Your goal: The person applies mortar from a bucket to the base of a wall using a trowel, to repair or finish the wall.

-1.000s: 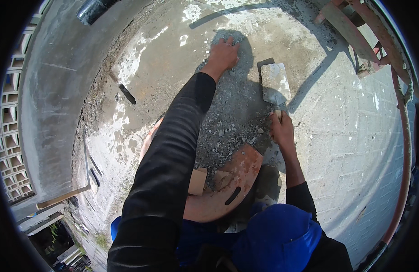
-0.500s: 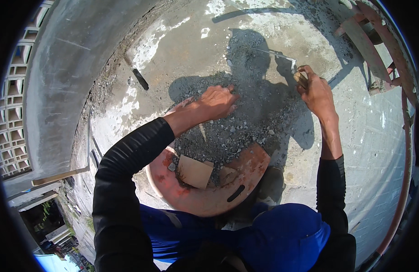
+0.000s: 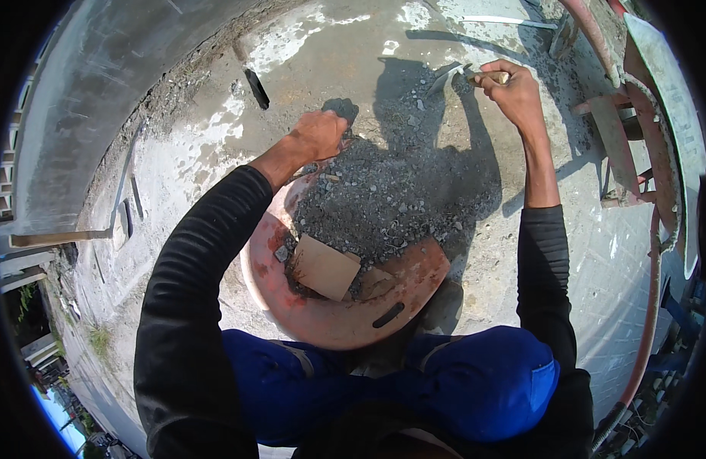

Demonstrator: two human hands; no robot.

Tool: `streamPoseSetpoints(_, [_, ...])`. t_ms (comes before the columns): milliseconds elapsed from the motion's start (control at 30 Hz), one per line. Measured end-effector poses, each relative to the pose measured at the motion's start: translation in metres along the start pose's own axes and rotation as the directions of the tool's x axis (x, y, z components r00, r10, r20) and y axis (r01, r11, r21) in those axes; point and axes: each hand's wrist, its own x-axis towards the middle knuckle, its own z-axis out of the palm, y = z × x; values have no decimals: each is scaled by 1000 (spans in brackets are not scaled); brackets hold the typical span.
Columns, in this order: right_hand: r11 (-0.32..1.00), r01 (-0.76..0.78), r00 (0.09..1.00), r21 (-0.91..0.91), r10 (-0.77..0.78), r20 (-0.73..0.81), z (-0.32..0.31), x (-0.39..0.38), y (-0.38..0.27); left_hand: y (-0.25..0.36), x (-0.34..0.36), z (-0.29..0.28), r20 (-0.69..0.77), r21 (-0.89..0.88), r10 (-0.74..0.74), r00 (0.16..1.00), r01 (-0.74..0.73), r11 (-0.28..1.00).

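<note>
My left hand (image 3: 320,135) is closed at the far left end of a worn reddish plastic tub (image 3: 322,325), its fingers curled over the rim. The tub is curved, with a slot handhold in its near side. Grey rubble (image 3: 376,199) fills its middle and spreads over the ground beyond. A flat piece of brown cardboard (image 3: 324,266) lies inside, near the tub's front wall. Farther off to the right, my right hand (image 3: 513,93) grips a trowel (image 3: 443,79) by its wooden handle, with the metal blade pointing left over loose gravel.
A dark flat bar (image 3: 256,89) lies on the concrete at the far left. A reddish metal frame (image 3: 616,141) stands on the right, with a pale board beside it. On the left, a wooden strip (image 3: 58,239) lies near the concrete wall (image 3: 100,84).
My left hand has drawn back to the left from over the rubble and curled onto the tub's end. My right hand with the trowel has moved farther away and slightly left.
</note>
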Motion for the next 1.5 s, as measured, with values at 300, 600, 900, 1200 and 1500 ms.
streamPoseSetpoints(300, [576, 422, 880, 700, -74, -470, 54, 53, -9, -50, -15, 2, -56, -8, -137, 989, 137, 991])
streamPoseSetpoints(600, [862, 496, 812, 105, -418, -407, 116, 80, -12, -67, -40, 5, -99, -76, -213, 972, 206, 976])
streamPoseSetpoints(900, [666, 563, 798, 489, -284, -532, 90, 75, -19, -78, -54, 28, -133, -93, -211, 968, 200, 975])
streamPoseSetpoints(1200, [383, 476, 685, 792, 403, -607, 62, 68, 58, -60, -42, -20, -105, -76, -214, 971, 207, 975])
streamPoseSetpoints(1500, [330, 745, 667, 579, -384, -639, 11, 48, -91, -64, -61, -1, -81, -54, -208, 975, 204, 978])
